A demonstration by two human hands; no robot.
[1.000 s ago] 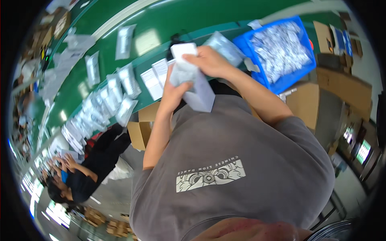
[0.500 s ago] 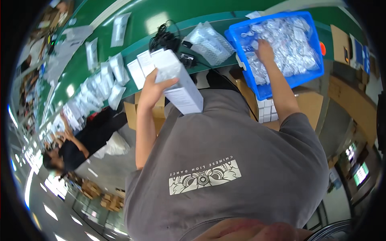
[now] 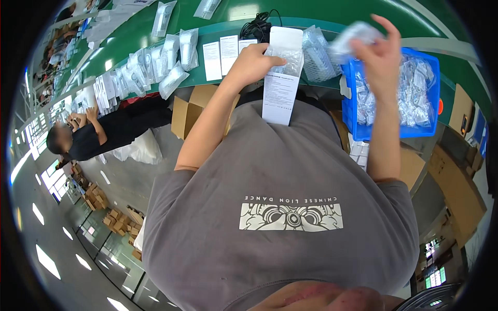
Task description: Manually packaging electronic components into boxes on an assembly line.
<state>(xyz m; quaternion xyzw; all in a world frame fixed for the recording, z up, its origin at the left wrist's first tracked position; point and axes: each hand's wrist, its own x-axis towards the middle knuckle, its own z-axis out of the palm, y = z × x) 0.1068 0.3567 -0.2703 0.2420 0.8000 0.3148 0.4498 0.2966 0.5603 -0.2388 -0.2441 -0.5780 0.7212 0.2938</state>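
My left hand is closed around a tall white carton, its top flap raised. Clear bubble wrap shows inside the carton's open top, beside my thumb. My right hand is up over the near-left part of a blue plastic bin. Pinched in its fingers is a small clear plastic packet, blurred by motion, so its contents cannot be made out. Many similar clear packets fill the bin.
Bubble-wrapped items lie between carton and bin. Black cables and white cards or flat boxes rest on the green table. Bagged items form a row leftward, near another person. An open cardboard box stands below.
My right hand has come up out of the bin with a clear packet. The carton now stands more upright in my left hand, and the view has shifted.
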